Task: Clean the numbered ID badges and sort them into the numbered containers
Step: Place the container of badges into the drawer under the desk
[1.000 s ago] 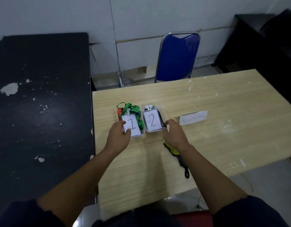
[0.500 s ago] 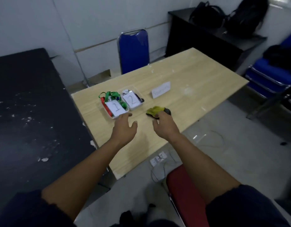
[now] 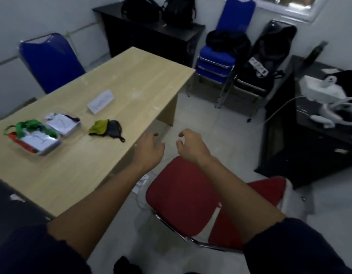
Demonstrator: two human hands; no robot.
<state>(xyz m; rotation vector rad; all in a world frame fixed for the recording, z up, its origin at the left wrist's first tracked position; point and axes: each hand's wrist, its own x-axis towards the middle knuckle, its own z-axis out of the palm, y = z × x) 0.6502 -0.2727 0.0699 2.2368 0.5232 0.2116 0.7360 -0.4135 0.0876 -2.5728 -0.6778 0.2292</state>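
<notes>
**While both hands hang free, two badges lie boxed**

As I look down through the head camera, one wooden table (image 3: 104,80) fills the left, its long side running from near left to far right. One red chair (image 3: 183,194) sits at near right. The left hand (image 3: 149,151) hovers at the table's right edge, fingers spread and slack, grasping nothing. The right hand (image 3: 191,145) hangs beyond that edge above the red seat, fingers loosely curled around nothing.

Well left of both, two clear tubs stand side by side: the left container (image 3: 46,153) and the right container (image 3: 72,133). One yellow-and-grey cloth (image 3: 106,128) lies just right of them, and one paper label (image 3: 101,101) lies farther back. Badge 1 (image 3: 39,140) lies in the left container, badge 2 (image 3: 60,123) in the right. Each card's long axis runs far left to near right, clip end far left, digits faint with blur. One green lanyard (image 3: 30,126) bunches over badge 1's far end.
</notes>
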